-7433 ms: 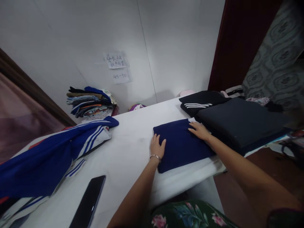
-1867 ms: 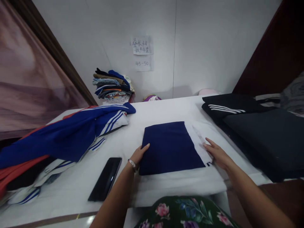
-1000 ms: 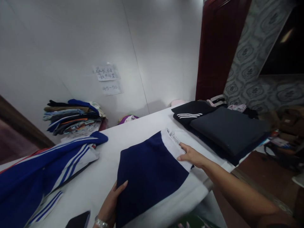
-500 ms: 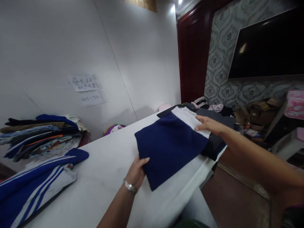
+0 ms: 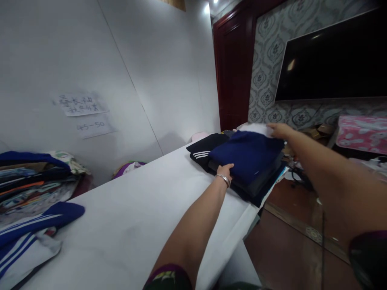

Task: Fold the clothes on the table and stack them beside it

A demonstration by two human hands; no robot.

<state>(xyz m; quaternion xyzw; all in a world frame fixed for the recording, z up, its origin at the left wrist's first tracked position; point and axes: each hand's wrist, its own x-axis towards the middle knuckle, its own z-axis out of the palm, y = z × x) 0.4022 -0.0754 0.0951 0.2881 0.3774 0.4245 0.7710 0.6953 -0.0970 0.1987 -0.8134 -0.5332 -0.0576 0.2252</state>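
Note:
A folded navy garment [image 5: 250,151] with a white band [image 5: 255,128] along its far edge lies over a pile of dark folded clothes [image 5: 246,189] at the table's far right end. My left hand [image 5: 225,171], with a silver bracelet at the wrist, grips the garment's near left edge, thumb on top. At the far right corner, my right hand [image 5: 281,131] pinches the white band. Beside the pile on the left rests a black folded garment with white stripes [image 5: 201,154].
The white table [image 5: 130,225] runs from front left to far right. A blue and white striped garment [image 5: 33,237] lies at its left end, near a stack of folded clothes [image 5: 33,177]. A pink patterned box or cloth [image 5: 361,135] stands at right, beneath a wall-mounted screen [image 5: 329,60].
Both hands have carried the navy garment away and to the right, from above the table onto the dark pile. The camera view has turned rightward.

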